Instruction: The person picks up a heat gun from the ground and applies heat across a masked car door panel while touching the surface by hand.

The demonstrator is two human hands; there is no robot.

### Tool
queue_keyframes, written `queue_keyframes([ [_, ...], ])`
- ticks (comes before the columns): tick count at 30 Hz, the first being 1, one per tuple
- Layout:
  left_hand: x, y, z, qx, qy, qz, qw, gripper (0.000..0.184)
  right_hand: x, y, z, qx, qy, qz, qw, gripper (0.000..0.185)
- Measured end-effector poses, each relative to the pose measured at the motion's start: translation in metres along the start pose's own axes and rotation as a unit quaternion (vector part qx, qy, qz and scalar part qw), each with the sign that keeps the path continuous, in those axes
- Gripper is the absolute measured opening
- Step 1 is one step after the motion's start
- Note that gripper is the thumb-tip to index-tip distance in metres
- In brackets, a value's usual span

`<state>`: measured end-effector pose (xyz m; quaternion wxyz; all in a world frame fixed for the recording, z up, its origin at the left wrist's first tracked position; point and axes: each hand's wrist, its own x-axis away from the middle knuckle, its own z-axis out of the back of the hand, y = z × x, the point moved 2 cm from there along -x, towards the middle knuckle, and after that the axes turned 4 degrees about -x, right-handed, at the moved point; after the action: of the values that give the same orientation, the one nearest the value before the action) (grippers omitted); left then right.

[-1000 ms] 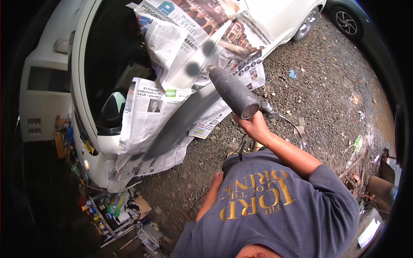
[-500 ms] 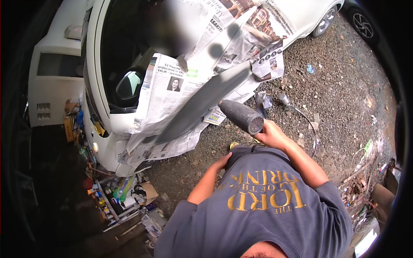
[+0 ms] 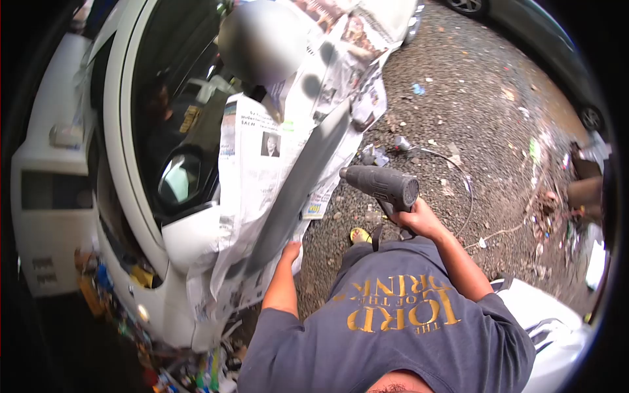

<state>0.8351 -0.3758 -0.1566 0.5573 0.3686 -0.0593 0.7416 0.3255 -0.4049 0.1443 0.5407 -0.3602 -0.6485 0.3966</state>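
My right hand [image 3: 419, 219] is closed around the handle of a dark heat gun [image 3: 380, 183], whose nozzle points left at the car. A long grey strip [image 3: 288, 196] runs diagonally along the side of the white car [image 3: 190, 239], bordered by newspaper sheets [image 3: 242, 141]. At the lower edge of that strip is my left hand [image 3: 293, 250], touching or just short of the paper's edge; its fingers are too small and turned away to make out. A side mirror [image 3: 178, 180] sticks out to the left of the newspaper.
Gravel [image 3: 445, 118] covers the ground to the right, where a cable [image 3: 468, 180] curves past litter. A dark car [image 3: 544, 52] stands at the upper right. Cluttered items [image 3: 209, 367] lie at the lower left. A pale blurred round patch [image 3: 262, 42] hides part of the car.
My left hand has moved from my waist out to the grey strip's lower edge. The heat gun has swung to point more squarely left. My view has turned, shifting the car.
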Motion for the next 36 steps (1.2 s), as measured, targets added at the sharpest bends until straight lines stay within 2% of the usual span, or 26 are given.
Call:
queue_keyframes([
  [1,-0.008,-0.014,0.004,-0.011,-0.014,-0.011,1.000,0.048,0.010,-0.005,-0.005,-0.040,-0.004,-0.005,0.999,0.034],
  [2,-0.020,-0.022,0.010,-0.023,-0.026,-0.024,0.999,0.048,0.020,-0.003,-0.012,-0.066,0.056,0.010,0.996,0.032],
  [3,-0.025,-0.021,0.019,-0.042,-0.090,0.005,0.995,0.049,0.029,0.000,-0.013,-0.081,0.074,0.013,0.994,0.026],
  [5,-0.048,-0.028,0.024,-0.070,-0.127,-0.042,0.989,0.060,0.041,0.011,-0.013,-0.108,0.104,0.019,0.988,0.020],
  [6,-0.040,-0.016,0.034,-0.074,-0.084,-0.073,0.991,0.054,0.047,0.016,-0.011,-0.121,0.113,0.020,0.986,0.019],
  [7,-0.039,-0.022,0.034,-0.018,-0.056,-0.028,0.998,0.054,0.054,0.010,-0.013,-0.124,0.128,0.050,0.983,0.018],
  [8,-0.042,-0.027,0.038,-0.019,-0.114,0.002,0.993,0.054,0.058,0.014,-0.012,-0.115,0.126,0.055,0.984,0.017],
  [9,-0.048,-0.026,0.055,-0.051,-0.229,0.076,0.969,0.057,0.062,0.012,-0.014,-0.139,0.130,0.049,0.980,0.018],
  [10,-0.045,-0.028,0.061,-0.022,-0.180,0.090,0.979,0.058,0.065,0.012,-0.017,-0.163,0.129,0.042,0.977,0.018],
  [11,-0.043,-0.031,0.065,-0.021,-0.138,0.096,0.986,0.059,0.057,0.032,-0.011,-0.130,0.130,0.049,0.982,0.020],
  [13,-0.031,-0.031,0.076,0.063,-0.183,0.120,0.974,0.063,0.066,0.017,-0.018,-0.141,0.110,0.035,0.983,0.019],
  [16,-0.026,-0.033,0.084,0.103,-0.185,0.150,0.966,0.060,0.065,0.019,-0.022,-0.134,0.093,0.031,0.986,0.022],
  [24,-0.038,-0.042,0.087,0.137,-0.178,0.165,0.960,0.051,0.065,0.032,-0.034,-0.178,0.097,0.043,0.978,0.030],
  [27,-0.039,-0.044,0.087,0.145,-0.176,0.168,0.959,0.048,0.067,0.029,-0.037,-0.168,0.105,0.043,0.979,0.021],
  [30,-0.040,-0.047,0.087,0.151,-0.175,0.172,0.958,0.045,0.059,0.041,-0.033,-0.137,0.095,0.040,0.985,0.030],
  [36,-0.048,-0.057,0.083,0.162,-0.171,0.181,0.955,0.038,0.064,0.028,-0.036,-0.134,0.085,0.064,0.985,0.030],
])
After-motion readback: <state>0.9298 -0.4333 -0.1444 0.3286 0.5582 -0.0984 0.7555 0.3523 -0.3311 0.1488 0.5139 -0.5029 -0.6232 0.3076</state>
